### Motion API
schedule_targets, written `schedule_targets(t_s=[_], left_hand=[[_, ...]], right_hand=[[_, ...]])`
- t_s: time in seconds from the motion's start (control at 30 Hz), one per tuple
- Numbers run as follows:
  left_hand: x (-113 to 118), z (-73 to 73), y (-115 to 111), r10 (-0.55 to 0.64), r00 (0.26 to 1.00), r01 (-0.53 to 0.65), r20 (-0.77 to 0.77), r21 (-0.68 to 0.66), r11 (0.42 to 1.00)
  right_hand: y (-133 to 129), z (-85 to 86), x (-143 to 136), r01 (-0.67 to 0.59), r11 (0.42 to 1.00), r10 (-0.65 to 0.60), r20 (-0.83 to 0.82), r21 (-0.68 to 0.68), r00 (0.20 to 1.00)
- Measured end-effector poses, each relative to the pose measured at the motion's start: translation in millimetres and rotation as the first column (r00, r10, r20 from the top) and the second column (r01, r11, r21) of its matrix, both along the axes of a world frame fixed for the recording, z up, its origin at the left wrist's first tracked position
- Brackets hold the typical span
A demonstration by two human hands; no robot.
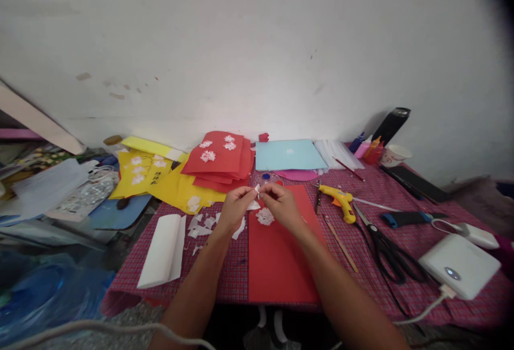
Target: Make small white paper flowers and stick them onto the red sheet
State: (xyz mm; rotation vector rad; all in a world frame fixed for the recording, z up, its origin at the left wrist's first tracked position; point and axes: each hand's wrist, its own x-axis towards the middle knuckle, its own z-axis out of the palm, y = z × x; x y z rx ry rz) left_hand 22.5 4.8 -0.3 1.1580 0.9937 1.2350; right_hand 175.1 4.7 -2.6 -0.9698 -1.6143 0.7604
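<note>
My left hand (237, 206) and my right hand (280, 203) meet over the top of a red paper sheet (285, 264). Between their fingertips they pinch one small white paper piece (257, 191). Just below the fingers, a white paper flower (265, 216) lies on the red sheet. Torn white paper scraps (206, 224) are scattered on the cloth to the left of my left hand. Farther left lies a folded white sheet (160, 251). The fingers partly cover the piece, so its exact shape is unclear.
Red sheets with paper flowers (217, 157) and yellow sheets (171, 184) lie at back left. A light blue folder (285, 154) is behind my hands. To the right are a yellow glue gun (339, 198), black-handled scissors (391, 256), a wooden stick (341, 245), a white box (458, 264) and a paper cup (395, 154).
</note>
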Motion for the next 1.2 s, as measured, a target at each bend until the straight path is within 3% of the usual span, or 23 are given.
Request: schedule_targets(t_s=[0.57, 1.2], left_hand=[[0.8, 5.7, -2.5, 0.073, 0.968, -0.030, -0.239, 0.180, 0.983], [2.1, 9.4, -5.7, 0.081, 0.944, -0.013, -0.321, 0.206, 0.978]], right_hand=[[-1.3, 1.8, 0.7, -0.022, 0.996, 0.015, -0.076, -0.085, 0.997], [0.5, 3.5, 0.6, 0.004, 0.986, -0.010, -0.036, -0.164, 0.999]])
